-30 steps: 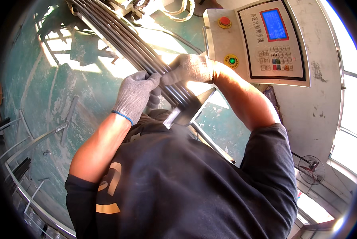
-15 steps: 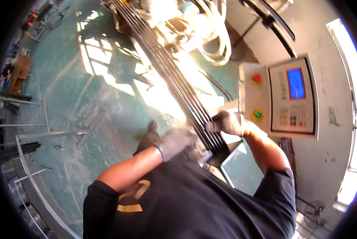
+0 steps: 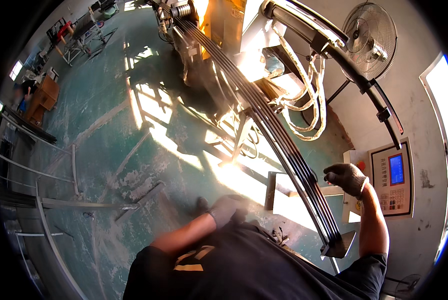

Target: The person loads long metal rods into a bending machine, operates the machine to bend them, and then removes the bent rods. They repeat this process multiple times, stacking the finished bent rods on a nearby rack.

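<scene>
A bundle of several long dark metal rods (image 3: pixel 279 131) runs from the machine at the top down to an angled metal end plate (image 3: pixel 340 245) at the lower right. My right hand (image 3: pixel 348 179), in a grey glove, is raised just right of the rods, by the control box. Its fingers are loosely bent and apart, with nothing visible in them. My left hand (image 3: pixel 228 210), also gloved, is low in front of my dark shirt, left of the rods. Motion blurs it and its fingers do not show clearly.
On the right stands a control panel (image 3: pixel 395 177) with a blue screen. Behind it are a large fan (image 3: pixel 369 42) and a black curved arm (image 3: pixel 354 70). Pale wrapped hoses (image 3: pixel 314 107) hang by the machine. Metal frames (image 3: pixel 74 175) line the left side.
My right hand has let go of the rods and moved right of them. The view has shifted, showing more of the machine and fan. My left hand stays near my body.
</scene>
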Motion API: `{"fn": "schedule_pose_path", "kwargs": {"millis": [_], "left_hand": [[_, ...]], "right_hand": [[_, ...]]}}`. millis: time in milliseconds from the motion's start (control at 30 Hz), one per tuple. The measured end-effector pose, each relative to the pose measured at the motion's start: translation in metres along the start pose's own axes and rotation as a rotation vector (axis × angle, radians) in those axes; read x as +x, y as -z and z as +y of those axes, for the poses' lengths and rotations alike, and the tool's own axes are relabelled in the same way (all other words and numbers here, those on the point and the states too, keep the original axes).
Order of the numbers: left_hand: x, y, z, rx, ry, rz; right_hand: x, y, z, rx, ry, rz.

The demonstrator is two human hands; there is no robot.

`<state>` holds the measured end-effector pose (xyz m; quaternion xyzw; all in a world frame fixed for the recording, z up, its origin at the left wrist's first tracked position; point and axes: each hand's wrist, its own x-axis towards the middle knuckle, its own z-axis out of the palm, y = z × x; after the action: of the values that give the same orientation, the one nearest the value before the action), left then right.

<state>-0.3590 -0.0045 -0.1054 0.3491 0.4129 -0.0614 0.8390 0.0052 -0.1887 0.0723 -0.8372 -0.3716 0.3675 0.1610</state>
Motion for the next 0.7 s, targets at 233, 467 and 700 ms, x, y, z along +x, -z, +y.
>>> {"fn": "schedule_pose_path", "kwargs": {"millis": [233,467,700], "left_hand": [[-0.032,0.160,0.092,-0.135,-0.053,0.084],[-0.014,0.263,0.177,-0.238,-0.067,0.206],[0.041,0.389,0.295,-0.086,-0.088,0.369]], "right_hand": [[0.058,-0.059,-0.206,0.116,0.144,0.239],[0.190,-0.195,-0.300,0.438,0.188,-0.115],[0.392,-0.257,-0.393,0.192,0.316,-0.315]]}}
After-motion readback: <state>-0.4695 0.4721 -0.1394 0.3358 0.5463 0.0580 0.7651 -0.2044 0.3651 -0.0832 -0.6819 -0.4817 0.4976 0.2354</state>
